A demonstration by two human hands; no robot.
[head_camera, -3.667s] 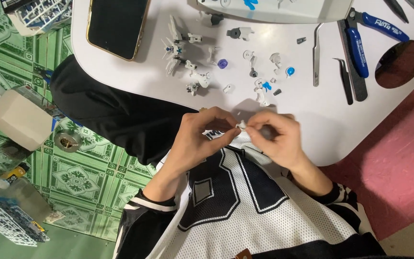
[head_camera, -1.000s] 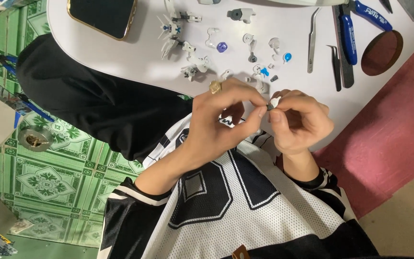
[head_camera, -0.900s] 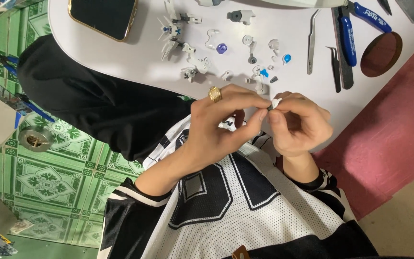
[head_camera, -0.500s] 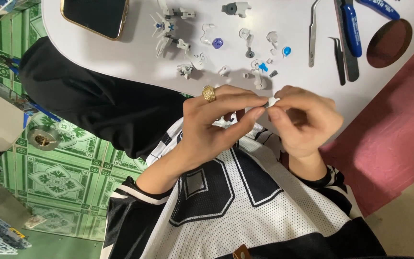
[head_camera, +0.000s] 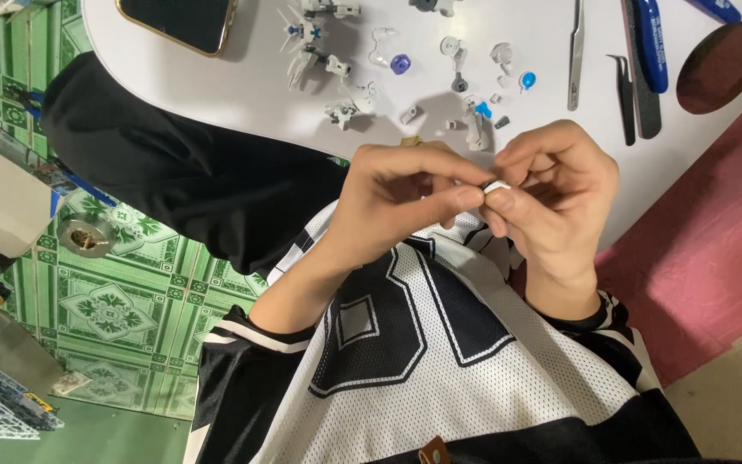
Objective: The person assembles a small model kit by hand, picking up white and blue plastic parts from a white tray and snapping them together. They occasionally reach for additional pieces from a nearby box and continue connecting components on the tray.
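Head view shows us pinching a small white part (head_camera: 496, 186) between left hand (head_camera: 405, 202) and right hand (head_camera: 556, 185), below the white table (head_camera: 242, 94), seemingly mid-fitting; next calls for careful pressing.

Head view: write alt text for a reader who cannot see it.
Left hand and right hand pinch a small white part between their fingertips over a black-and-white jersey. Beyond them, a white table holds small model pieces, tweezers, blue-handled cutters and a phone.

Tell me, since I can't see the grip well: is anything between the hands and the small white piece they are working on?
Nothing visible. The left hand and right hand pinch the small white piece directly between bare fingertips, above the white table.
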